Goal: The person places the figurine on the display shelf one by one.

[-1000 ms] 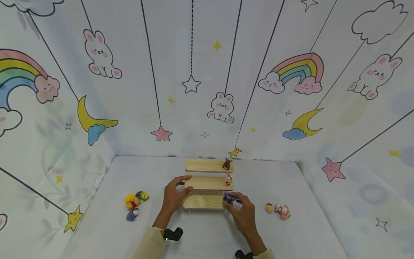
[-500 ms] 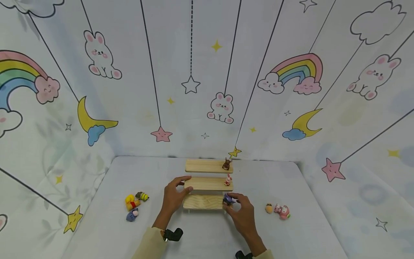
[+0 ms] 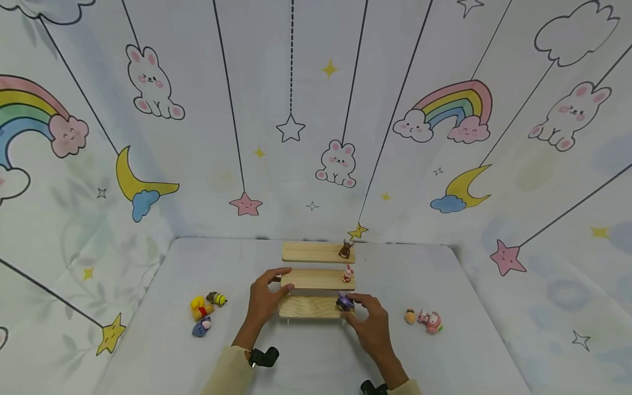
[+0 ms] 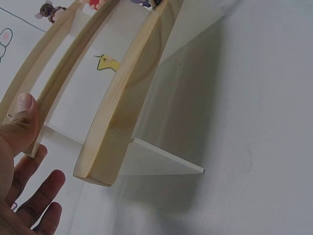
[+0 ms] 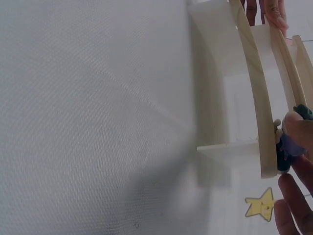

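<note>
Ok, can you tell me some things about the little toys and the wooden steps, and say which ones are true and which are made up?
1. The right hand pinches a purple toy at the right end of the lowest step. True.
2. The left hand holds a yellow toy. False: it holds no toy; it rests at the left end of the wooden steps, thumb by the middle step.
3. A brown toy stands on the top step. True.
4. The middle step has no toy on it. False: a small pink and white toy stands at its right end.
5. Toys lie on the table on both sides of the steps. True.
</note>
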Motion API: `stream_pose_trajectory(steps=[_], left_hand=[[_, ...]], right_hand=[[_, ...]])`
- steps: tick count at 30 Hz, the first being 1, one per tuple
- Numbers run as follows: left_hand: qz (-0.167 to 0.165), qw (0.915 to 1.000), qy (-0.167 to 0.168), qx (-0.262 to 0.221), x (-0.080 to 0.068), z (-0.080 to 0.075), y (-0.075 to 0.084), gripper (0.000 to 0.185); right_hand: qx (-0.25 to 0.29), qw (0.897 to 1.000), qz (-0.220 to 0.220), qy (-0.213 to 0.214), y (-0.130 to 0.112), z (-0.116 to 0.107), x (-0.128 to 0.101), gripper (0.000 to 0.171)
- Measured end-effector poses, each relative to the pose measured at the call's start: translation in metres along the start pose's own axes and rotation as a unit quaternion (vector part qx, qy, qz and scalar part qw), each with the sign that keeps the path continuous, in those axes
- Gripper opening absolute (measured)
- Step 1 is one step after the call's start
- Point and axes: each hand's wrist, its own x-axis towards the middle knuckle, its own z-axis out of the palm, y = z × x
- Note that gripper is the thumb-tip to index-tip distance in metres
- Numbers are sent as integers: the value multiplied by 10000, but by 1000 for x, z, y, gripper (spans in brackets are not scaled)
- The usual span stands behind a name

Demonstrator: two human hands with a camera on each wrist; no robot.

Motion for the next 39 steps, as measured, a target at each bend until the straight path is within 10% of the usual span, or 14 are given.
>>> stream_pose_trajectory(steps=[39], left_hand=[[-94, 9999, -19, 53, 0, -1, -2, 46]], right_hand=[[-118, 9997, -229, 39, 5, 6, -1, 49]])
